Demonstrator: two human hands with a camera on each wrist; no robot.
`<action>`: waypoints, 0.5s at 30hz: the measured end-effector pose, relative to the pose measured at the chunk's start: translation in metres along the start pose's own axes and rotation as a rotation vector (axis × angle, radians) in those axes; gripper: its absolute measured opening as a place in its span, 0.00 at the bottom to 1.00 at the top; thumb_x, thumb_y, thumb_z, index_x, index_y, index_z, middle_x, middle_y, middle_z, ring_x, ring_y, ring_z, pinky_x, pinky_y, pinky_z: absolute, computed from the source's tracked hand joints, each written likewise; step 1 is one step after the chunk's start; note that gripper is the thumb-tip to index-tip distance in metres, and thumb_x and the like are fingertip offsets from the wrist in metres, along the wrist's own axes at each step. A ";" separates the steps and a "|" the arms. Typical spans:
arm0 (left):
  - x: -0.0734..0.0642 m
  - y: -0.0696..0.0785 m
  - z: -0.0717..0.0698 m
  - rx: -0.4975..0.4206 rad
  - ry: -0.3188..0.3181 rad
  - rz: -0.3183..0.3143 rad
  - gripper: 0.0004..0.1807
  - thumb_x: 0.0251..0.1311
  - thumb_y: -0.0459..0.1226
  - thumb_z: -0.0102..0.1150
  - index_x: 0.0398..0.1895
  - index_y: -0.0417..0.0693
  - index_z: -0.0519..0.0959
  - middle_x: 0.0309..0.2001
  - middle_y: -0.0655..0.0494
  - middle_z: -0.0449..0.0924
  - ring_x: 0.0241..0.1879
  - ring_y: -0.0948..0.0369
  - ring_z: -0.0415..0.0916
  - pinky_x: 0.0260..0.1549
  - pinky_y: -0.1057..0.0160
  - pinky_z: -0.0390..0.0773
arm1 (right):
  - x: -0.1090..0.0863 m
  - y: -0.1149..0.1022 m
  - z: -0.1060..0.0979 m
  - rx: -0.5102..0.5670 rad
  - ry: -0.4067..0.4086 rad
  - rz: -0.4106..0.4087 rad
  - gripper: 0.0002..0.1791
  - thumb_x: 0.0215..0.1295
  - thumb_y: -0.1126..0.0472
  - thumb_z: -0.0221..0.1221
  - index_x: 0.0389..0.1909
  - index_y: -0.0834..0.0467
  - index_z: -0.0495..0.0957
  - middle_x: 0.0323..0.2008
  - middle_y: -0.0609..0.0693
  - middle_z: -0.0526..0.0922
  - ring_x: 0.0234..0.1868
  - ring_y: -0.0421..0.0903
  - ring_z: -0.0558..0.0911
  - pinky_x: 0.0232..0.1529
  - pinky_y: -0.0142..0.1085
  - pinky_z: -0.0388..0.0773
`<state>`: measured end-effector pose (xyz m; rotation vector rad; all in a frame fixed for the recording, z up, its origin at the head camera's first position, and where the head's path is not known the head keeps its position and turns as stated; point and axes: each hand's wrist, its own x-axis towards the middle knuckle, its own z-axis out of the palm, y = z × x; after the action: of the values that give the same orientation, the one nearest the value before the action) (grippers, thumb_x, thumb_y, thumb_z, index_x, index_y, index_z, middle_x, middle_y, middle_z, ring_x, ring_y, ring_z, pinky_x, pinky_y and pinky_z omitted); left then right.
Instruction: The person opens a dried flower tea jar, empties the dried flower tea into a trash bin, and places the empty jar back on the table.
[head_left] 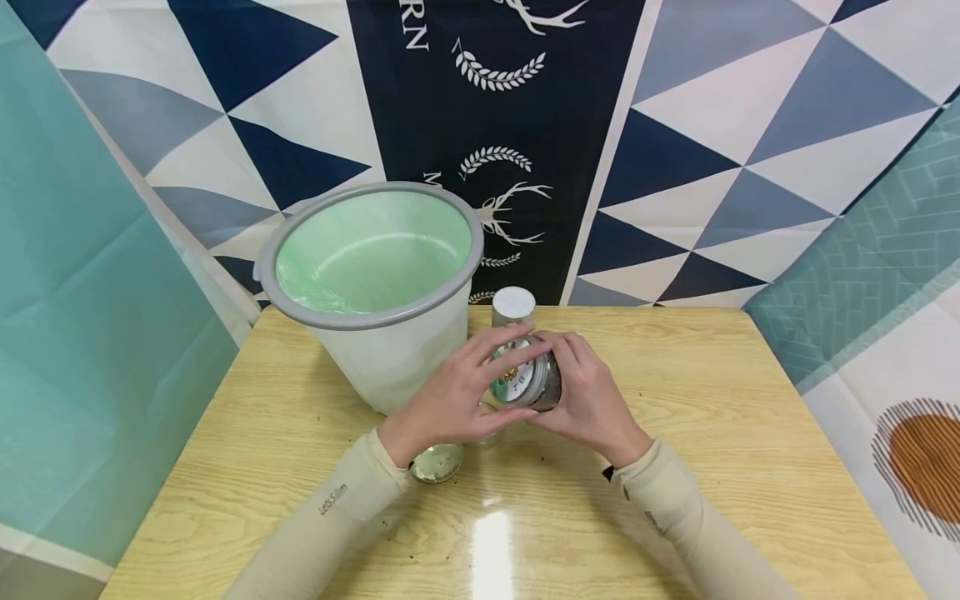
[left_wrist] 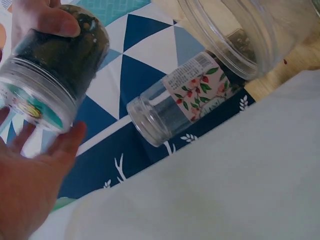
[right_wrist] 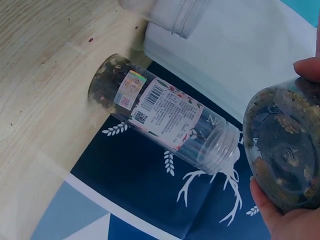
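Wood tbl (head_left: 712, 400), bin (head_left: 405, 358), btl (right_wrist: 165, 112), jar (left_wrist: 257, 30), prob. lid (head_left: 437, 463)

I wear matt cloth sleeves (head_left: 318, 529), my jar (head_left: 540, 387) glossy plastic, the bucket (head_left: 390, 358) smooth plastic, its film liner (head_left: 375, 262) shiny, the wood-grain table (head_left: 720, 433) gleaming.

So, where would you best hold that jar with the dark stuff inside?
Probably round the body of the jar, coming from the right, where the right hand grips it. The jar is tilted, its lid towards the left hand, so a body grip should leave the lid free to reach. The rounded side gives fingers and thumb something to curl around.
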<state>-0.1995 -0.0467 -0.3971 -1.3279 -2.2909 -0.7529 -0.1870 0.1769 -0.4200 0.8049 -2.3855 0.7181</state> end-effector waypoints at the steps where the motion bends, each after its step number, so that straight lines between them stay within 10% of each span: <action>1: 0.000 -0.001 -0.001 -0.004 -0.006 0.019 0.42 0.62 0.52 0.70 0.77 0.55 0.66 0.79 0.49 0.61 0.75 0.50 0.64 0.73 0.51 0.68 | 0.000 0.000 0.000 0.003 0.001 0.002 0.55 0.29 0.54 0.85 0.64 0.64 0.71 0.51 0.60 0.79 0.51 0.55 0.80 0.52 0.51 0.85; 15: 0.002 0.005 0.001 0.028 0.039 -0.107 0.44 0.58 0.58 0.71 0.76 0.55 0.68 0.74 0.49 0.68 0.71 0.53 0.69 0.67 0.53 0.76 | -0.001 -0.001 0.002 0.014 -0.003 0.015 0.54 0.29 0.56 0.82 0.64 0.63 0.71 0.50 0.60 0.78 0.49 0.54 0.80 0.50 0.49 0.86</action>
<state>-0.1963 -0.0430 -0.3958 -1.1756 -2.3480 -0.7719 -0.1865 0.1747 -0.4217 0.7952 -2.3945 0.7409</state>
